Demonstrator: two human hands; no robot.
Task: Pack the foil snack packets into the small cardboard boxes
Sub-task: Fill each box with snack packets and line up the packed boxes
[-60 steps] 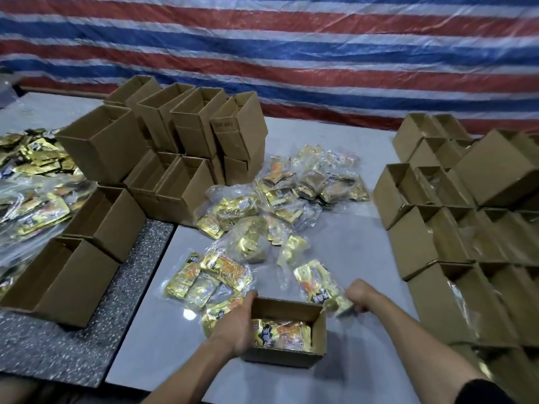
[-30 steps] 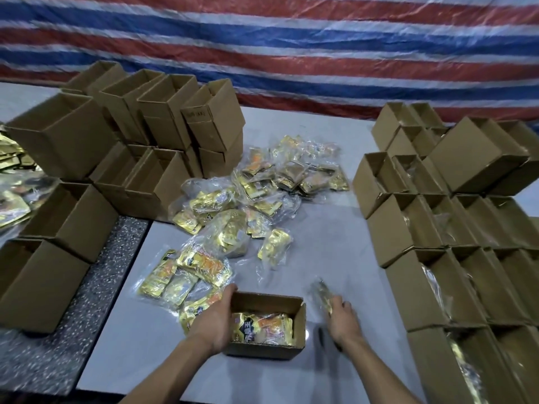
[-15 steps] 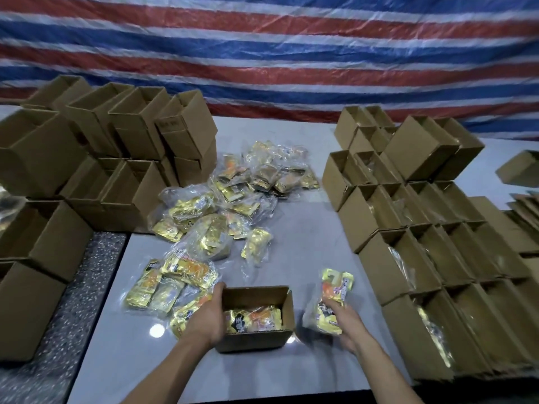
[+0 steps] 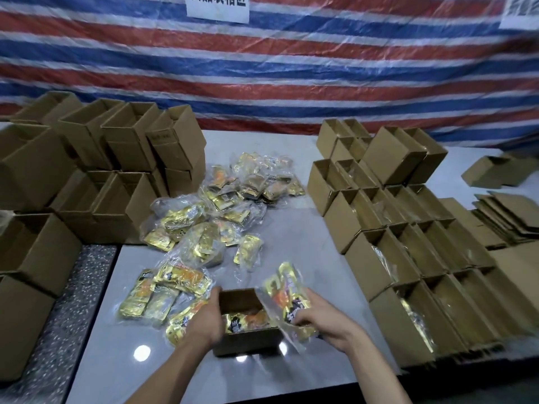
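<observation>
Nearest the person, the left hand [image 4: 204,322] is curled round the left wall of a small open cardboard box [image 4: 246,342] on the pale counter [image 4: 175,374], steadying it; a gold and orange packet already lies flat in its bottom. The right hand [image 4: 323,323] is closed on a clear-wrapped bundle of foil packets [image 4: 287,304], held tilted over the box's right rim, partly above the opening and not yet inside. The step in hand looks like loading this box. The next move likely calls for turning the bundle flatter and lowering it onto the packet already there, while the left hand keeps the box from sliding; the loose wrap may catch on the rim. Just beyond the left hand, more wrapped packets [image 4: 172,290] lie on the counter, and further back a larger loose heap [image 4: 221,211] waits, so plenty remains to pack. To the right stand rows of open boxes [image 4: 417,258], several showing foil inside. To the left, stacked empty boxes [image 4: 110,170] rise. Behind everything hangs a striped tarpaulin [image 4: 291,68].
</observation>
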